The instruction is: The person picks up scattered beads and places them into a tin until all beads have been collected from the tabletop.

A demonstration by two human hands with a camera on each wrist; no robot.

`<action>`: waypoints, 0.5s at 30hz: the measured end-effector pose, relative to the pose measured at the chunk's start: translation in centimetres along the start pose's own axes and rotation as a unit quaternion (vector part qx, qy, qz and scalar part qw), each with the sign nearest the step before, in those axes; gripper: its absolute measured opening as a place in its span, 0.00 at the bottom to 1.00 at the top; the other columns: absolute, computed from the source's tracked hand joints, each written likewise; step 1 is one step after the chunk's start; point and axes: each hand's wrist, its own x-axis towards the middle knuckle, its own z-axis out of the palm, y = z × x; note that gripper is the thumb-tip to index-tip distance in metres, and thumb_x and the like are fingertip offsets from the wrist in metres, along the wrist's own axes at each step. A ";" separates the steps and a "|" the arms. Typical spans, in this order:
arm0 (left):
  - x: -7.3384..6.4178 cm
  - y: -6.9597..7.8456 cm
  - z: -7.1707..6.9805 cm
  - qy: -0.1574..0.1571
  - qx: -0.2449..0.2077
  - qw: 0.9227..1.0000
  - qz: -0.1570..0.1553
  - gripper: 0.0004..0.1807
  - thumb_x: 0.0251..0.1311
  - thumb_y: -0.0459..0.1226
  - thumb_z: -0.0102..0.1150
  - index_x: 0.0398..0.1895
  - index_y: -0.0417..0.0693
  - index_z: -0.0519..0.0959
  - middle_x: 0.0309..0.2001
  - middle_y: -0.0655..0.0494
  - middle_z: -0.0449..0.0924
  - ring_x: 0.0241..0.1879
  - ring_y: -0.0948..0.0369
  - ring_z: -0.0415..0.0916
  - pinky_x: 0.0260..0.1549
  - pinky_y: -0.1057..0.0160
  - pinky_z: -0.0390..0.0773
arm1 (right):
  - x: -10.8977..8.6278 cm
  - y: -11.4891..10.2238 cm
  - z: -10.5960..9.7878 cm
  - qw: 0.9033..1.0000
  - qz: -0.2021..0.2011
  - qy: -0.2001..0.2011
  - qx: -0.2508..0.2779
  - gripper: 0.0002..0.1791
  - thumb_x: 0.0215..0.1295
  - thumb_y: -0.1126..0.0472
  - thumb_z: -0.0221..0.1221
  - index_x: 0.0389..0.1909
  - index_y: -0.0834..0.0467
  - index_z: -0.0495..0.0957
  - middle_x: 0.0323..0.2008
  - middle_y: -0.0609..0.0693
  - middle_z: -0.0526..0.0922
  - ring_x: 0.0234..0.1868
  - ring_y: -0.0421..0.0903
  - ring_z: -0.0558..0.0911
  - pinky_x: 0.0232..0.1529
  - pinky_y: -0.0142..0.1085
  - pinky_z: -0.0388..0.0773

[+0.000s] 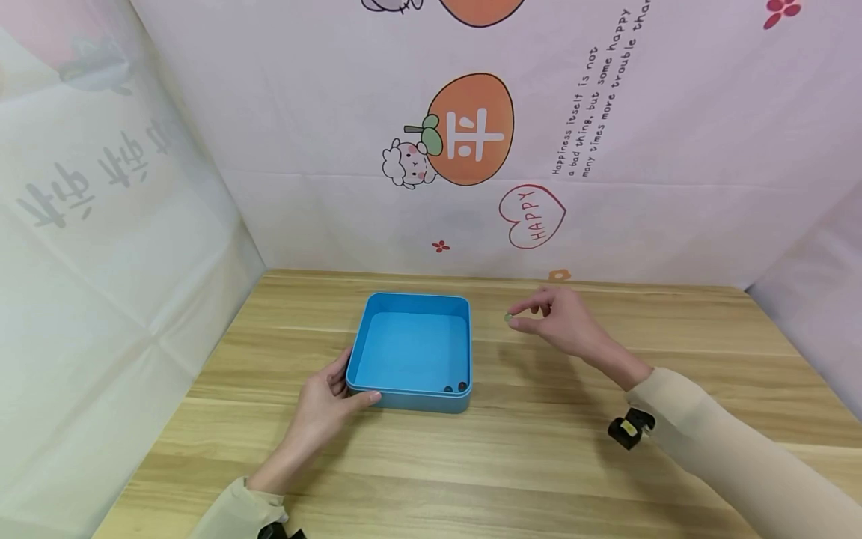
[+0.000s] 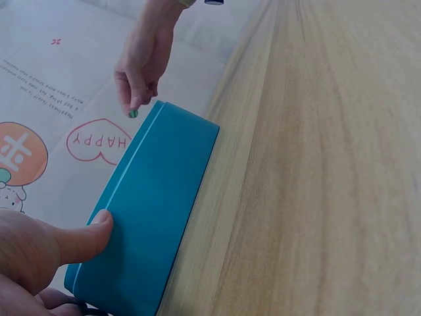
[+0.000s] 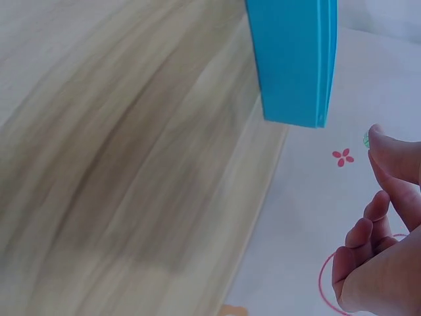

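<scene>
A shallow, open-topped blue box (image 1: 412,344) stands on the wooden table. Two small dark balls (image 1: 455,388) lie inside it at the near right corner. My left hand (image 1: 322,408) grips the box's near left corner, the thumb (image 2: 85,240) lying along the near wall and the other fingers around the left side. Right of the box and above the table, my right hand (image 1: 566,320) pinches a small green marble (image 1: 508,317) between thumb and forefinger. The marble is mostly covered by the thumb in the right wrist view.
The wood-grain table (image 1: 431,479) ends at the back against a pale printed cloth (image 1: 323,187) with cartoon figures and lettering. Another cloth (image 1: 101,299) hangs along the left side. A black wrist device (image 1: 631,428) sits below the right sleeve.
</scene>
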 end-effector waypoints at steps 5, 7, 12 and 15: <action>0.0 0.0 0.0 0.000 -0.002 1.000 -0.001 0.51 0.59 0.32 0.79 0.81 0.31 0.58 0.78 0.34 0.60 0.73 0.43 0.64 0.67 0.47 0.70 | 0.7 -0.9 0.4 1.000 -0.013 0.002 0.002 0.07 0.66 0.59 0.74 0.43 0.54 0.93 0.34 0.51 0.77 0.34 0.52 0.69 0.31 0.41 0.63; 0.0 0.0 0.0 0.000 -0.001 1.000 -0.002 0.51 0.59 0.32 0.78 0.81 0.31 0.58 0.78 0.35 0.59 0.73 0.43 0.64 0.67 0.47 0.70 | 1.0 -1.3 0.6 1.000 -0.014 0.000 0.003 0.08 0.67 0.58 0.73 0.43 0.54 0.93 0.34 0.51 0.77 0.35 0.52 0.69 0.32 0.41 0.63; -0.1 0.1 0.0 0.000 0.002 1.000 -0.001 0.51 0.60 0.32 0.78 0.81 0.31 0.57 0.78 0.35 0.59 0.73 0.43 0.64 0.67 0.47 0.70 | 1.8 -2.5 1.2 1.000 -0.011 -0.004 0.027 0.08 0.66 0.58 0.74 0.44 0.55 0.93 0.34 0.52 0.76 0.34 0.53 0.69 0.32 0.42 0.63; -0.1 0.1 0.0 0.000 0.002 1.000 -0.001 0.51 0.60 0.32 0.78 0.81 0.31 0.58 0.78 0.35 0.59 0.73 0.43 0.65 0.67 0.47 0.71 | 2.1 -3.2 1.7 0.999 -0.006 -0.006 0.041 0.08 0.66 0.59 0.74 0.44 0.56 0.93 0.35 0.52 0.76 0.34 0.54 0.70 0.31 0.42 0.63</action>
